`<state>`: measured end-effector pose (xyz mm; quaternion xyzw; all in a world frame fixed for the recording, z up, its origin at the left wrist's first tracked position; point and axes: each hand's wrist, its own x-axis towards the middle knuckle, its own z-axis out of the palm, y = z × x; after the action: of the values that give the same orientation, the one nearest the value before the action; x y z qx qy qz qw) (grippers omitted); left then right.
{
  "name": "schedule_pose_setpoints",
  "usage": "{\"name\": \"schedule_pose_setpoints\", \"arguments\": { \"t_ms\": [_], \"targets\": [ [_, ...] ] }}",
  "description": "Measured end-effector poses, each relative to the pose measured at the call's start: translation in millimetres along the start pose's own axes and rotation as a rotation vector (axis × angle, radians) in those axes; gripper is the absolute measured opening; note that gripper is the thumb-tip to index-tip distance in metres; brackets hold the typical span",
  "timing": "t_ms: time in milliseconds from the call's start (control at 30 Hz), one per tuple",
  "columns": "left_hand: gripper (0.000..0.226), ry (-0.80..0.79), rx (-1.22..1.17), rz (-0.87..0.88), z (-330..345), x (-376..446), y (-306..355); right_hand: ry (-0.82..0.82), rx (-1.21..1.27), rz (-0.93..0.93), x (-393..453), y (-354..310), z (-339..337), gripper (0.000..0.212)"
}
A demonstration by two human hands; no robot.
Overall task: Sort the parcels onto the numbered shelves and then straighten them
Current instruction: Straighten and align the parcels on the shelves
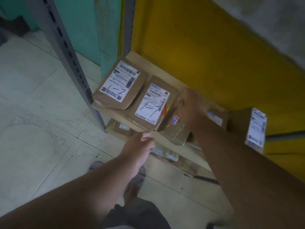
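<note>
While my right hand (191, 106) rests on top of a brown parcel (177, 129) on the low shelf (115, 114), fingers curled over its far edge, my left hand (140, 146) hangs just before the shelf's front edge, loosely curled and holding nothing. Just left of the gripped parcel lies a box marked 1-7 (152, 103), and beside that another 1-7 box (119, 85), tilted. Two more labelled boxes (254, 128) stand to my right. Behind is a yellow wall (206, 47).
</note>
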<state>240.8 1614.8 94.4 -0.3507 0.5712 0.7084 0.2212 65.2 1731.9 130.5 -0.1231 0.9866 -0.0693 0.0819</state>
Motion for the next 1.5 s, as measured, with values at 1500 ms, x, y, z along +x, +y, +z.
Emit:
{"name": "schedule_pose_setpoints", "arguments": {
  "t_ms": [1500],
  "targets": [
    [0.079, 0.048, -0.401, -0.001, 90.8, 6.7, -20.5, -0.295, 0.058, -0.131, 8.1, 64.4, 28.0, 0.038]
  ]
}}
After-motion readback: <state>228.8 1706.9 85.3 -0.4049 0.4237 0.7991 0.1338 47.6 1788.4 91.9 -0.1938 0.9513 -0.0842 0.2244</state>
